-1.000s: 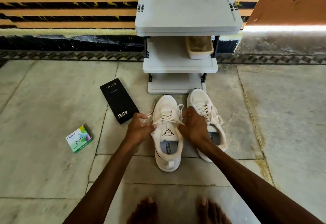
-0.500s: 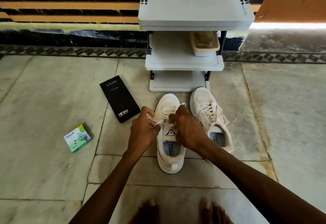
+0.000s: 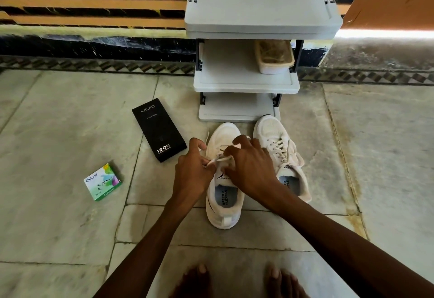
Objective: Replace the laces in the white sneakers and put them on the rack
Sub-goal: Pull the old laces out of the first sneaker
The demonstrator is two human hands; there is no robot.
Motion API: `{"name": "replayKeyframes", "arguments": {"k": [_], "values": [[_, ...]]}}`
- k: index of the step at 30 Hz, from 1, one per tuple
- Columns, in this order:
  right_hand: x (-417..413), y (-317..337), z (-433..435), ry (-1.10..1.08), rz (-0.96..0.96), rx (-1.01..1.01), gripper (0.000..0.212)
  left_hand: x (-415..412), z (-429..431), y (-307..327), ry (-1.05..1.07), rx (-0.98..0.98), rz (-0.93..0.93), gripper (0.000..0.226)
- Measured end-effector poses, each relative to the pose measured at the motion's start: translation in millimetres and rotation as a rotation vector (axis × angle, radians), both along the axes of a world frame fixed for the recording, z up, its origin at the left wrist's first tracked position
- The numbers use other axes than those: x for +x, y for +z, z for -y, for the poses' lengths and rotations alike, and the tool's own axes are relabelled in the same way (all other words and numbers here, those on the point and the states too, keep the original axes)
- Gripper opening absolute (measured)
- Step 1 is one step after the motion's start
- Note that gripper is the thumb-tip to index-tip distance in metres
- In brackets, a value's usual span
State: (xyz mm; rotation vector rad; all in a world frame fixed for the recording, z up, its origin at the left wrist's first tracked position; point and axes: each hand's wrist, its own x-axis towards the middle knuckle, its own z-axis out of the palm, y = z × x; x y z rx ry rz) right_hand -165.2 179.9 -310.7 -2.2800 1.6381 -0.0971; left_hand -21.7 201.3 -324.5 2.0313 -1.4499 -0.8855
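Note:
Two white sneakers stand side by side on the stone floor before a grey plastic rack [image 3: 246,84]. The left sneaker [image 3: 223,203] lies under both my hands. My left hand [image 3: 191,172] pinches one end of its white lace [image 3: 222,158] at the shoe's left side. My right hand [image 3: 250,168] has its fingers curled over the lacing and holds the other end, hiding most of the eyelets. The right sneaker [image 3: 279,147] stands laced and untouched beside my right wrist.
A black phone-charger box [image 3: 159,130] lies on the floor left of the sneakers, and a small green box [image 3: 103,182] lies further left. A beige tub [image 3: 274,57] sits on the rack's middle shelf. My bare feet [image 3: 237,281] show at the bottom edge.
My hands have come together over the left sneaker's lacing, drawing the two lace ends inward from the sides. The view has shifted slightly closer to the rack.

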Motion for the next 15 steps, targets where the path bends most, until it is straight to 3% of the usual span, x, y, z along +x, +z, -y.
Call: {"name": "replayKeyframes", "arguments": {"k": [4,10,13,15], "values": [[8,-3,4,0.062,-0.069,-0.113,0.028,-1,1,3,0.01,0.0,-0.004,0.049],[17,-8,7,0.081,-0.155,-0.127,0.027,-2,2,7,-0.018,0.01,0.016,0.05],[15,9,10,-0.015,-0.126,-0.147,0.024,-1,1,7,-0.032,0.007,0.038,0.048],[3,25,22,-0.217,0.016,-0.185,0.017,1,-1,5,-0.017,0.014,0.054,0.047]]}}
